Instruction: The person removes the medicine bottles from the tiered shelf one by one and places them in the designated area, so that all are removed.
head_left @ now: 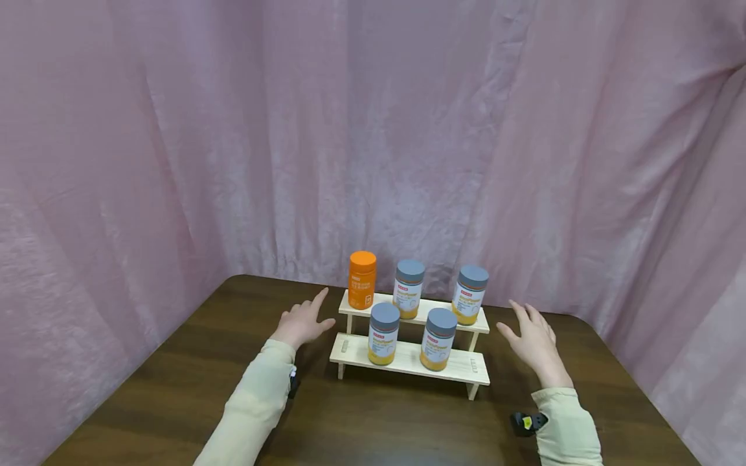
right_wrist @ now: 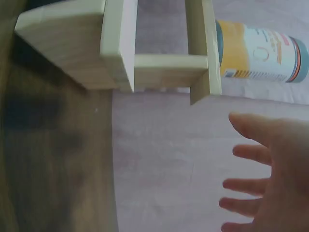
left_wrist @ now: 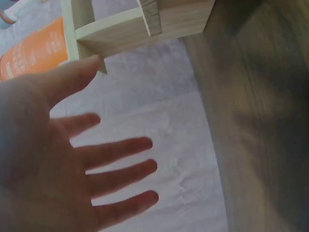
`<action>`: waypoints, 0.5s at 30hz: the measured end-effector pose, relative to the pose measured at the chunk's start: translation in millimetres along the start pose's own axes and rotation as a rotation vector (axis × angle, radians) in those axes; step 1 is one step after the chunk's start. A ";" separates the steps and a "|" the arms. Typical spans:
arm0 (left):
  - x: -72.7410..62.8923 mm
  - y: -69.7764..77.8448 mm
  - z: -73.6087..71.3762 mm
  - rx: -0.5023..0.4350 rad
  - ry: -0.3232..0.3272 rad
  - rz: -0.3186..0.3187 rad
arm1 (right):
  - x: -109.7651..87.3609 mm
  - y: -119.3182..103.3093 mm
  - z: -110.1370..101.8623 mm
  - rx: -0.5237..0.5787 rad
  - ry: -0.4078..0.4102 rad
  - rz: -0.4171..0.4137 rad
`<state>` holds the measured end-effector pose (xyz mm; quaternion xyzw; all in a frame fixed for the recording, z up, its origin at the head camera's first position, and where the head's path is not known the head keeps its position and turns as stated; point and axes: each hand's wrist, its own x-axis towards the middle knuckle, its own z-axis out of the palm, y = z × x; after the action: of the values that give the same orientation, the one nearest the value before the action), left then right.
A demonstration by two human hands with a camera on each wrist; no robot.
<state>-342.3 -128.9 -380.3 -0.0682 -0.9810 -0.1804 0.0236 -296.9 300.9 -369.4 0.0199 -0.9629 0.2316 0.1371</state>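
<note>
A two-step pale wooden rack (head_left: 460, 366) stands on the dark table, between my hands. On its upper step are an orange bottle (head_left: 362, 281) at the left end and two grey-lidded jars, one mid-step (head_left: 408, 290) and one at the right (head_left: 469, 296). Two more such jars, a left one (head_left: 383, 334) and a right one (head_left: 438, 339), stand on the lower step. My left hand (head_left: 300, 322) is spread beside the rack's left end, holding nothing. Off the right end, my right hand (head_left: 531, 338) has its fingers extended and also holds nothing; the right wrist view shows it near the right upper jar (right_wrist: 263, 52).
The brown wooden table (head_left: 373, 424) reaches back to a pink curtain (head_left: 373, 142) that hangs behind and along both sides. Black wrist devices sit under both sleeves, the right one (head_left: 527, 424) with a yellow mark.
</note>
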 end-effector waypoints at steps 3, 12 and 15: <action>-1.1 -1.9 3.1 -0.013 -0.043 0.031 | -2.3 -3.5 5.1 0.024 -0.007 -0.029; -2.1 -5.6 9.6 -0.130 -0.165 0.072 | 2.3 -19.8 0.7 0.162 0.088 -0.048; -2.0 -5.3 10.5 -0.134 -0.187 0.098 | 4.9 -29.3 -2.1 0.236 0.106 -0.003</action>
<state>-341.3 -130.3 -392.1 -0.1342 -0.9601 -0.2369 -0.0639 -298.1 275.9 -353.3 0.0252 -0.9203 0.3439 0.1847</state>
